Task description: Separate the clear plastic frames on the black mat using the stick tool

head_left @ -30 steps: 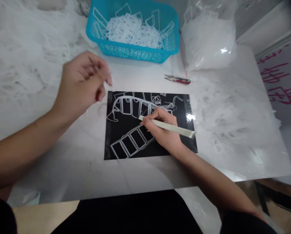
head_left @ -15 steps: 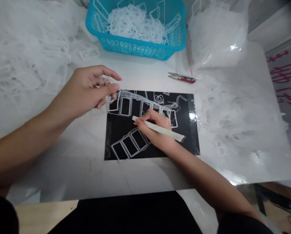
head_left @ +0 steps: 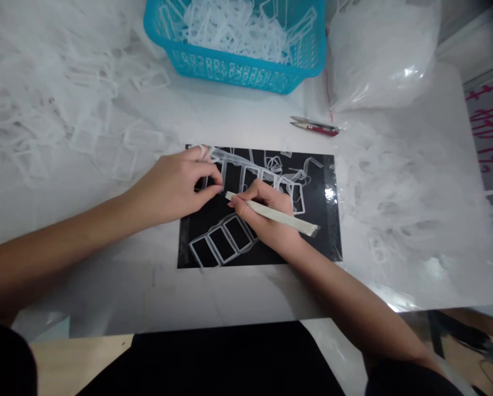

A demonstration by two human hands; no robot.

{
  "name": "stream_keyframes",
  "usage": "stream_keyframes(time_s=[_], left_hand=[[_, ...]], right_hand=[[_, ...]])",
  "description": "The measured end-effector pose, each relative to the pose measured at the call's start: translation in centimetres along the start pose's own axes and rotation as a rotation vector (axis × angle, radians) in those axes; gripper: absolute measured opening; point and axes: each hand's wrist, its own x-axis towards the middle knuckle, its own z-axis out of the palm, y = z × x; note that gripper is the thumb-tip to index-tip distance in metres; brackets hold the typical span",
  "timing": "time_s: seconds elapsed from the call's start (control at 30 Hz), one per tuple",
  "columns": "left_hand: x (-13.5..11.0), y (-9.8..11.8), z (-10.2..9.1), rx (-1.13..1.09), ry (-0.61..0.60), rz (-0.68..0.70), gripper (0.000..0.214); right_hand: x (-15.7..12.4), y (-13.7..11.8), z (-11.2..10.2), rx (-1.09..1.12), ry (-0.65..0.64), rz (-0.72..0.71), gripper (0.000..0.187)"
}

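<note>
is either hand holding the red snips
No: the red snips lie on the white table beyond the black mat, clear of the left hand and the right hand, which holds a pale stick.

The table (head_left: 246, 300) holds a central mat (head_left: 201, 220), basket (head_left: 238, 70) at twelve o'clock, scissors (head_left: 315, 127) and bag (head_left: 387, 60) at one, scraps (head_left: 411, 203) at three, frames (head_left: 65, 93) at ten.
</note>
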Motion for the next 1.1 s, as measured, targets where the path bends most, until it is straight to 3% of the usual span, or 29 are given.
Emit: stream_keyframes(time_s=[0.1,0.27,0.57,1.1], left_hand=[[-0.3,-0.4,0.5,0.175,-0.076,-0.016,0.019],[-0.2,-0.5,0.8,0.234,-0.133,0.012,0.025],[0.7,-0.9,0.3,0.039,-0.214,-0.093,0.02],[1.0,-1.0,0.4,0.05,-0.19,-0.037,0.018]], right_hand=[[0.0,0.0,0.0,-0.014,-0.001,0.011,0.017],[0.2,-0.2,0.0,-0.048,-0.003,0.013,0.016],[0.5,-0.6,0.1,-0.089,0.008,0.057,0.018],[0.0,0.0,0.2,-0.034,0.038,-0.014,0.015]])
